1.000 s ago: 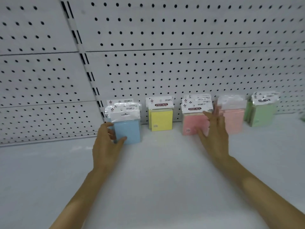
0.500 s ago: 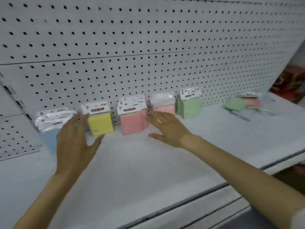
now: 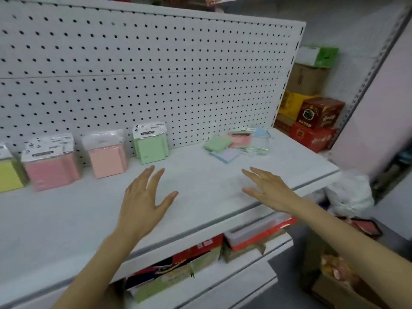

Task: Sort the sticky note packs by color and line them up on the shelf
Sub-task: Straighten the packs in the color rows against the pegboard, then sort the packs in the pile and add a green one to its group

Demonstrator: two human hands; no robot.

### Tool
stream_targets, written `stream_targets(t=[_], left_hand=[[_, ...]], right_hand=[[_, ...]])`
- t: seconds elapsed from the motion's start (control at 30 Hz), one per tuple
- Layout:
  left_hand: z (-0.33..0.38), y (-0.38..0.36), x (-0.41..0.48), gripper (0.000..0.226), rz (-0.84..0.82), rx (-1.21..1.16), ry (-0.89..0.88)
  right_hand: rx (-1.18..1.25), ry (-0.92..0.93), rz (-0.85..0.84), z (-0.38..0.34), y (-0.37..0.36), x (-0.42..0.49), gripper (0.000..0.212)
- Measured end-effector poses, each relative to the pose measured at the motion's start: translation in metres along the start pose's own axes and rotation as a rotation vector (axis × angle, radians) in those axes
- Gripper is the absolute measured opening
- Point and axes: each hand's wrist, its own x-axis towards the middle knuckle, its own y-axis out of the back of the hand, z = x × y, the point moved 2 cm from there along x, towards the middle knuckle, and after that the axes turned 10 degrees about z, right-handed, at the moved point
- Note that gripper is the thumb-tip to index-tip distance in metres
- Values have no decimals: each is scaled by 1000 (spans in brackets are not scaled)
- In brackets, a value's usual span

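Observation:
Sticky note packs stand in a row against the pegboard on the white shelf [image 3: 66, 219]: yellow packs [image 3: 10, 175] at the far left edge, pink packs [image 3: 50, 169], peach packs [image 3: 108, 158], then green packs [image 3: 150, 148]. A loose pile of mixed packs [image 3: 238, 143] lies flat at the shelf's back right, with a green one [image 3: 217, 143] and a lilac one [image 3: 225, 156] nearest me. My left hand [image 3: 142, 199] hovers over the shelf, fingers straight, holding nothing. My right hand [image 3: 265, 189] is spread flat and empty, just short of the pile.
A perforated white pegboard [image 3: 145, 74] backs the shelf. Red and brown cartons [image 3: 312, 114] are stacked past the shelf's right end. Boxes [image 3: 200, 257] fill the lower shelf under the front edge. A white bag [image 3: 347, 195] lies on the floor at right.
My view has swung right, so the blue packs left the frame and the loose pile came close. Both hands let go of the row and moved right, open.

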Motion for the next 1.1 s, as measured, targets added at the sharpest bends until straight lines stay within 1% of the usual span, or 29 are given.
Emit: stream_targets(t=[0.1,0.2,0.27,0.33,0.4,0.47,0.53,0.73,0.83,0.97,1.1], left_hand=[[40,-24,11,91,-21,13,-65],[62,-39,33,91,-26,-40,2],[73,-52,43,90,-44,-99,46],[82,-68,52,90,-75,-136,62],[86,-84,65,84,-93,-170,102],[89,-103,83,75,-107,-209,180],[92,-122,103,69,-109,-255,245],[90,-176,160,67,-87,-337,298],[85,-196,182,64,-95,-365,325],[82,-213,193,61,-152,-326,297],[80,-223,203,58,-165,-261,340]], right_hand=[[11,-42,-5,48,10,-14,72],[128,-127,38,83,16,-11,68],[239,-179,53,99,14,-4,70],[319,-218,46,110,6,4,70],[378,-237,16,119,-4,13,72],[409,-233,-11,129,-10,27,77],[437,-222,-10,140,-12,47,78],[447,-194,54,165,-5,121,67],[520,-208,72,172,-9,151,64],[595,-173,70,173,-18,175,63],[608,-82,90,174,-20,194,57]])
